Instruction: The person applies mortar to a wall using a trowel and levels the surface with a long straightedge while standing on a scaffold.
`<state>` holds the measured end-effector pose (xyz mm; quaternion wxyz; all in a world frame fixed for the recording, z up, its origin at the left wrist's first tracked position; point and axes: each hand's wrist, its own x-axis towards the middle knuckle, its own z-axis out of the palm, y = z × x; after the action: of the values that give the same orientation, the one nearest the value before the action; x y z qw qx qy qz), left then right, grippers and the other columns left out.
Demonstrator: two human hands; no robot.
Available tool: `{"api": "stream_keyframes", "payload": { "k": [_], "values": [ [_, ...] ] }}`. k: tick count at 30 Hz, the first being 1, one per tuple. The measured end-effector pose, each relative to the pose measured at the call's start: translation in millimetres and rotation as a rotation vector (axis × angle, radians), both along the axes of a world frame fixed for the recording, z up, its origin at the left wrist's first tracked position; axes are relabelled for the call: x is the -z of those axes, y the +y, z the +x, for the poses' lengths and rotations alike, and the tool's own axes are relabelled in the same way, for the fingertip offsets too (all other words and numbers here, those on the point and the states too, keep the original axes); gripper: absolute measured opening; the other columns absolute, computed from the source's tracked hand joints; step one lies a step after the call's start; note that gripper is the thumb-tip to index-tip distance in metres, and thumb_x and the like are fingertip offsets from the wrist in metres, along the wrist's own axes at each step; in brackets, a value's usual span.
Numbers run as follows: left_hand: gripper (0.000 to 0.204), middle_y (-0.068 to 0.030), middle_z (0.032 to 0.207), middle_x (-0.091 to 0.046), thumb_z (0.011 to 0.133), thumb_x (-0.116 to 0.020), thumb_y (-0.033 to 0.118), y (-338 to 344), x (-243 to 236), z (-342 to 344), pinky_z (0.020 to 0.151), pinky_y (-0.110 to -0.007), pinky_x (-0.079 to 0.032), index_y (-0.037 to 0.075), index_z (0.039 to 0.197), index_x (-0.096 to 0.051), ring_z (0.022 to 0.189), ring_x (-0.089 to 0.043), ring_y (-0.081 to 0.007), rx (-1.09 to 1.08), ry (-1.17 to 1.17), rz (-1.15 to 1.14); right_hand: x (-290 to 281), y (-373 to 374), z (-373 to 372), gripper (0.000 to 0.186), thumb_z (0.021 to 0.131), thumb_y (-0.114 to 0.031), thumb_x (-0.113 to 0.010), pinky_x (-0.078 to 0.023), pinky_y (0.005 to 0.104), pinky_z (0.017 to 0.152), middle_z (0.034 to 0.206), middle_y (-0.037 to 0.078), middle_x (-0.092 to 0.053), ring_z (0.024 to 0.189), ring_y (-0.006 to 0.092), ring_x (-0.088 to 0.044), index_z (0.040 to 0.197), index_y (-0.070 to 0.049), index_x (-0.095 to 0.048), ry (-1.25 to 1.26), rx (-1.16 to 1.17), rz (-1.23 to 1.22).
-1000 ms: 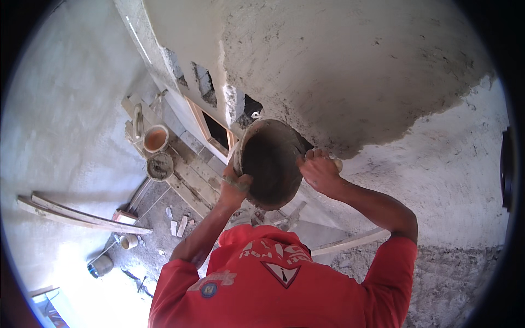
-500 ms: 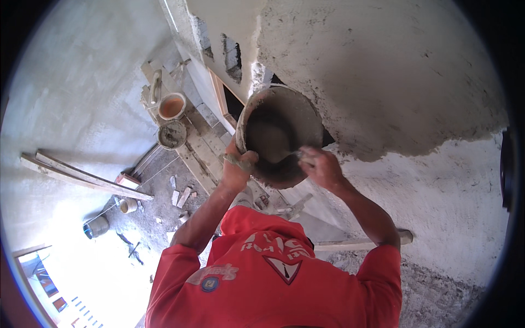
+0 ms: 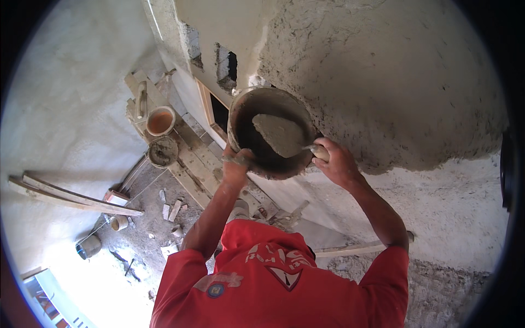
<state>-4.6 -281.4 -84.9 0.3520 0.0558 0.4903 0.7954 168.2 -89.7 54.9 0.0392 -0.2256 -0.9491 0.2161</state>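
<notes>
My left hand (image 3: 236, 168) is closed on the near left rim of a mortar-stained bucket (image 3: 273, 98), which is held up and tilted close to the wall. In my right hand (image 3: 340, 165) is the pale handle of a trowel (image 3: 321, 153), gripped at the bucket's right side. A thick heap of wet grey mortar (image 3: 280, 134) lies over the trowel's blade, within the bucket's mouth, and hides most of the blade. Beside the bucket, the wall (image 3: 377, 93) carries rough wet plaster with a ragged lower edge.
Planks (image 3: 191, 164) below on the left bear an orange-lined bucket (image 3: 161, 121), a mortar-smeared bucket (image 3: 163, 151) and a long-handled float (image 3: 141, 100). Two long boards (image 3: 76, 198) lean at the left wall. Rubble (image 3: 174, 210) and a dark bucket (image 3: 88, 247) are on the floor.
The trowel has risen inside the bucket, and its mortar-covered blade now shows where it was blurred and dark before. My right hand has moved slightly right; the bucket has shifted a little left.
</notes>
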Motion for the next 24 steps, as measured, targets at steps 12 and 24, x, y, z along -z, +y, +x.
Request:
{"api": "stream_keyframes", "payload": {
  "k": [12, 24],
  "values": [
    [0.051, -0.0131, 0.102, -0.066, 0.073, -0.053, -0.007, 14.2, 60.1, -65.0, 0.064, -0.033, -0.057, -0.002, 0.124, -0.053, 0.08, -0.067, -0.0238, -0.135, -0.058, -0.023, -55.4, 8.2, -65.4, 0.038, 0.081, -0.015, -0.073, -0.053, 0.036, 0.076, 0.096, 0.008, -0.07, 0.078, 0.018, -0.065, 0.117, -0.008, -0.064, -0.327, 0.214, -0.562],
    [0.061, -0.0113, 0.116, -0.062, 0.069, -0.051, -0.007, 27.6, 50.6, -48.9, 0.091, -0.032, -0.049, -0.001, 0.13, -0.049, 0.103, -0.06, -0.0211, -0.043, -0.041, 0.076, -82.0, 43.6, -22.3, 0.048, 0.087, -0.028, -0.071, -0.052, 0.0354, 0.088, 0.104, 0.011, -0.066, 0.096, 0.0208, -0.064, 0.125, -0.003, -0.059, -0.251, 0.25, -0.027]
  ]
}}
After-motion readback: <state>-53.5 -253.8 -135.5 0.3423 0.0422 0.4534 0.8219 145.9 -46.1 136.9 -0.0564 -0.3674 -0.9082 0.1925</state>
